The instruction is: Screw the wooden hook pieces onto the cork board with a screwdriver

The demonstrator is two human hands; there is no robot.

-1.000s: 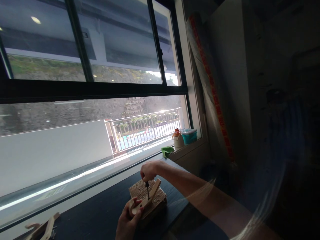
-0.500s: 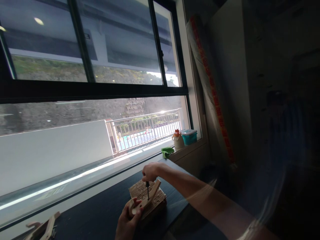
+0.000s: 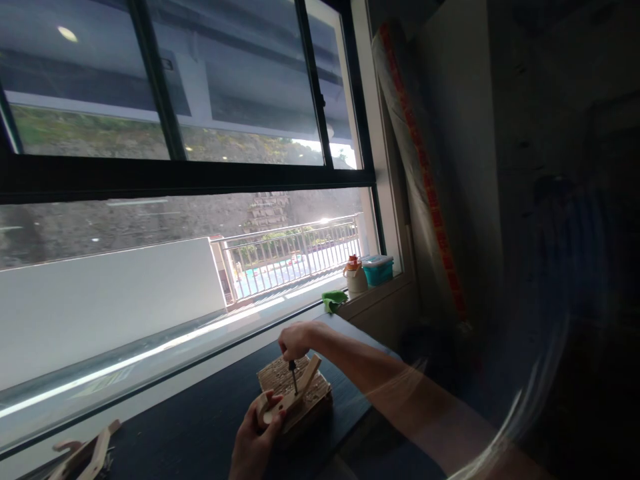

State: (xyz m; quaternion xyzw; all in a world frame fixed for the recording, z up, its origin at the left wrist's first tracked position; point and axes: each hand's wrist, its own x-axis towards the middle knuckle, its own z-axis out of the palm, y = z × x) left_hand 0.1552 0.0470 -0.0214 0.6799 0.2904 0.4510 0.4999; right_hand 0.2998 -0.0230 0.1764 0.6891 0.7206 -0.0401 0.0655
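My right hand (image 3: 296,340) is closed around the handle of a screwdriver (image 3: 293,380), which points down with its tip at a pale wooden piece (image 3: 290,402). The wooden piece has a curved end and a straight bar rising to the right; a dark hole shows in it. My left hand (image 3: 257,427) grips the curved end between thumb and fingers. Beneath lies a rough, layered brown block (image 3: 320,395), perhaps stacked cardboard, on the dark tabletop (image 3: 185,413). The screwdriver's handle is mostly hidden in my fist.
More wooden parts (image 3: 95,453) lie at the lower left table edge. A green cloth (image 3: 334,300), a bottle with an orange lid (image 3: 355,277) and a teal box (image 3: 379,272) stand along the windowsill. A long wrapped roll (image 3: 420,160) leans in the corner.
My right hand has shifted slightly left and up, with the screwdriver tilting a little more to the left. The left hand keeps its grip on the wooden piece.
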